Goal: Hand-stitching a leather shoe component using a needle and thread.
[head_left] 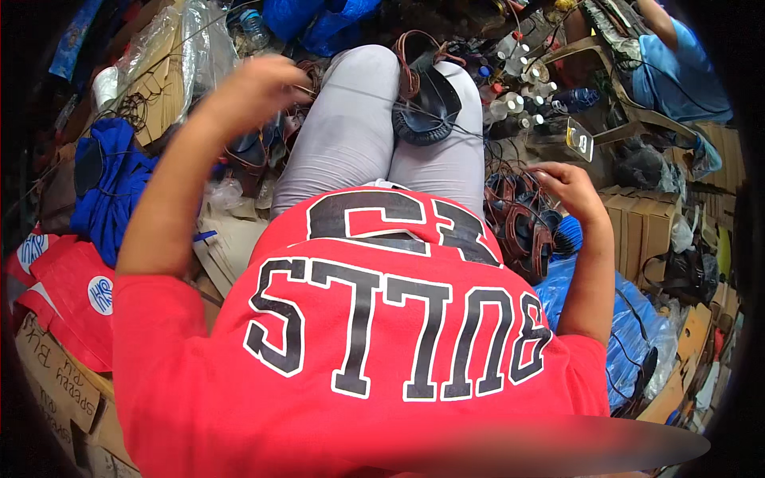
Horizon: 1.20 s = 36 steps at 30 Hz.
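A sandal (430,107) with a black sole and brown straps rests across my thighs, near the knees. Dark thread (358,91) stretches from the sandal toward both sides. On the left, my left hand (267,86) is raised beside my knee, its fingers curled together where the thread ends; motion blurs it a little. Out to the right, my right hand (564,185) has thumb and fingertips pinched at the thread's other side. Whether either hand also has a small tool in it cannot be made out.
More brown sandals (518,215) lie by my right thigh. Several small bottles (526,92) stand beyond them, next to a wooden chair frame (613,135). Blue cloth (111,175) and cardboard (155,88) are on the left. Another person's blue garment (677,76) shows at far right.
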Each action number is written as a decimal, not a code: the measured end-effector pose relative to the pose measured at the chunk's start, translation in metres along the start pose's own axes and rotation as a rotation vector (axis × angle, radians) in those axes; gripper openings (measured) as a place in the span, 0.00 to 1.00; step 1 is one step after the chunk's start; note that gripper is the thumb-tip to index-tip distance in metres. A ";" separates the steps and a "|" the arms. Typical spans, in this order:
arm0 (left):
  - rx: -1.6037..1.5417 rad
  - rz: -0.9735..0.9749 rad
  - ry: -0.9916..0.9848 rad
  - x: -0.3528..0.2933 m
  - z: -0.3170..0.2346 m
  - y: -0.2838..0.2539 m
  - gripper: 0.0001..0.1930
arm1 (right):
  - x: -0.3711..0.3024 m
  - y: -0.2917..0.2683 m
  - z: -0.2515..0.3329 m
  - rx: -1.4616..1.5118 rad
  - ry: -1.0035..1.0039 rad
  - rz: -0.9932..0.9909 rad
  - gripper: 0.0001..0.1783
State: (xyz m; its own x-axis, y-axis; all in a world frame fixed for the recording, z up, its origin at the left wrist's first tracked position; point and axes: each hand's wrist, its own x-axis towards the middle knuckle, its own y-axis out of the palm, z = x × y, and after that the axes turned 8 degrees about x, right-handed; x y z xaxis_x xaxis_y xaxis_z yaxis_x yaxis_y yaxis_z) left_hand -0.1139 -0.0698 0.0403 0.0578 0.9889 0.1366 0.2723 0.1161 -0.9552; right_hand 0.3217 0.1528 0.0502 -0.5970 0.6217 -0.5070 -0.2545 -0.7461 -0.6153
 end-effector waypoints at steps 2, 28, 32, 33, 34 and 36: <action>0.081 -0.075 -0.183 -0.030 0.068 -0.042 0.08 | -0.009 -0.023 -0.054 -0.070 -0.030 -0.198 0.13; -0.397 0.335 0.184 0.129 -0.075 0.066 0.14 | 0.078 0.062 0.064 0.249 -0.564 -0.177 0.07; -0.605 0.433 0.149 0.132 -0.065 0.073 0.13 | 0.085 0.066 0.069 0.332 -0.519 -0.111 0.07; -0.607 0.435 0.148 0.132 -0.064 0.075 0.13 | 0.086 0.066 0.069 0.330 -0.531 -0.084 0.07; -0.649 0.434 0.132 0.131 -0.064 0.077 0.12 | 0.087 0.066 0.068 0.328 -0.543 -0.057 0.08; -0.693 0.434 0.119 0.130 -0.064 0.078 0.12 | 0.090 0.070 0.062 0.348 -0.546 -0.046 0.08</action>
State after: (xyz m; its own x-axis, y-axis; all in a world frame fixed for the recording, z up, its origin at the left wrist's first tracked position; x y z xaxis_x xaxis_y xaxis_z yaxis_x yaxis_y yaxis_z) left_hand -0.0231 0.0621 0.0002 0.3847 0.9118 -0.1435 0.7305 -0.3958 -0.5565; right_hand 0.2023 0.1419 -0.0011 -0.8573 0.5125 -0.0486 -0.4658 -0.8125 -0.3504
